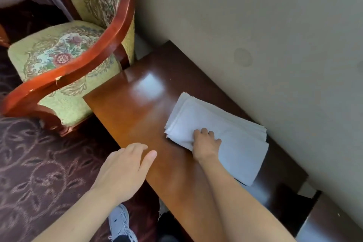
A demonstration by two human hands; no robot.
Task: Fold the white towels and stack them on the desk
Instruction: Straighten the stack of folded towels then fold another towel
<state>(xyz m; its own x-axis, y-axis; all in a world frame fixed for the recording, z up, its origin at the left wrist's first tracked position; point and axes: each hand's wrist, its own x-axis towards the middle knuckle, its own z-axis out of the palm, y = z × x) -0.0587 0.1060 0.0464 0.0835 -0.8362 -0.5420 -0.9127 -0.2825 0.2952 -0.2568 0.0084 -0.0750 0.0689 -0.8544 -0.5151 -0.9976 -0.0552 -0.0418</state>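
A stack of folded white towels point(222, 127) lies on the glossy brown desk point(141, 116), close to the wall. My right hand point(206, 143) rests on the near edge of the stack, fingers curled into the top towel's cloth. My left hand point(125, 167) hovers over the desk's front edge, left of the stack, fingers spread and holding nothing. Several layered towel edges show along the far side of the stack.
A red wooden chair point(64, 61) with a floral green cushion stands just left of the desk. A beige wall point(255, 25) runs along the desk's far side. Dark patterned carpet point(39, 173) covers the floor, and a grey shoe point(119, 224) shows below.
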